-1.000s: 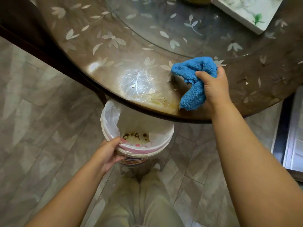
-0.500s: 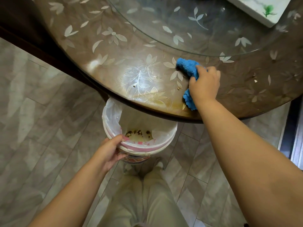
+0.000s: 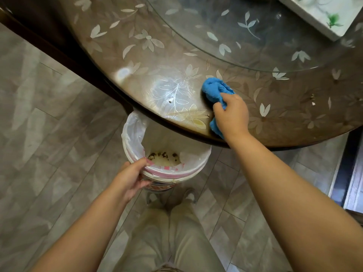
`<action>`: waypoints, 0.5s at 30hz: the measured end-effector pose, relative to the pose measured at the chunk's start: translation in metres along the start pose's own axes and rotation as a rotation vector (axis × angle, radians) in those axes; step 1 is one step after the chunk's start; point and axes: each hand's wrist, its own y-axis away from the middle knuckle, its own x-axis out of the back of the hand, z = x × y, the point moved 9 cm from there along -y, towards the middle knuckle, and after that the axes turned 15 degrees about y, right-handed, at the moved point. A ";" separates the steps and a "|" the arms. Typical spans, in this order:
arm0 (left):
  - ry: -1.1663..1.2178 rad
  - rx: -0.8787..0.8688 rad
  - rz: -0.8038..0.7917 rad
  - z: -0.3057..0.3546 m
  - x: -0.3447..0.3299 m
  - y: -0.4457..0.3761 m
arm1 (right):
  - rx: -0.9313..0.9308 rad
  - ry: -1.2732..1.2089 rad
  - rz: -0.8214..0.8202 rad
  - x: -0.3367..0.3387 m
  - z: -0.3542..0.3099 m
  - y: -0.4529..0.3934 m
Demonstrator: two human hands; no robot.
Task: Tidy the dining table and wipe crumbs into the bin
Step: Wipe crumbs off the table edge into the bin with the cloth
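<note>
The right hand [image 3: 231, 112] rests on the round brown table with a pale leaf-and-flower pattern [image 3: 137, 55], close to its near edge. Its grip is curled around a bunched blue terry cloth [image 3: 213, 91], pinning the cloth against the table surface. Part of the cloth protrudes ahead of the fingers toward the table centre; a second fold shows below the palm at the table edge.

The left hand [image 3: 131, 178] holds the near rim of a white round bin with a thin plastic liner [image 3: 176, 171]. Its thumb lies over the rim and its fingers wrap the outside wall, so this grip is pinching the rim. The bin sits directly below the table edge, partly tucked under it, and to the left of the cloth. Dark crumbs and debris [image 3: 163, 155] lie at the bottom of the bin.

A small dark crumb [image 3: 170, 102] lies on the table to the left of the cloth, above the bin. Further pale specks [image 3: 313, 103] lie on the table to the right of the right hand, well apart from it.

A round glass turntable [image 3: 255, 32] covers the table centre. A white rectangular box with a green flower print [image 3: 322, 14] rests on it at the upper right. The floor is grey patterned tile [image 3: 49, 144].
</note>
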 end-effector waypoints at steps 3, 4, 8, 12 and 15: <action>-0.003 0.005 0.001 0.001 0.003 -0.001 | -0.157 -0.077 0.172 0.035 0.031 -0.008; -0.002 0.007 0.000 0.001 0.003 -0.001 | -0.187 -0.020 0.219 0.044 0.041 -0.010; -0.001 0.010 -0.009 0.001 0.002 0.000 | -0.151 0.100 0.095 0.030 0.061 -0.023; -0.003 0.009 -0.013 0.001 -0.001 0.002 | -0.045 0.163 0.070 0.010 0.047 -0.024; -0.002 0.006 -0.012 0.002 0.000 0.004 | -0.111 0.185 0.155 0.013 0.045 -0.026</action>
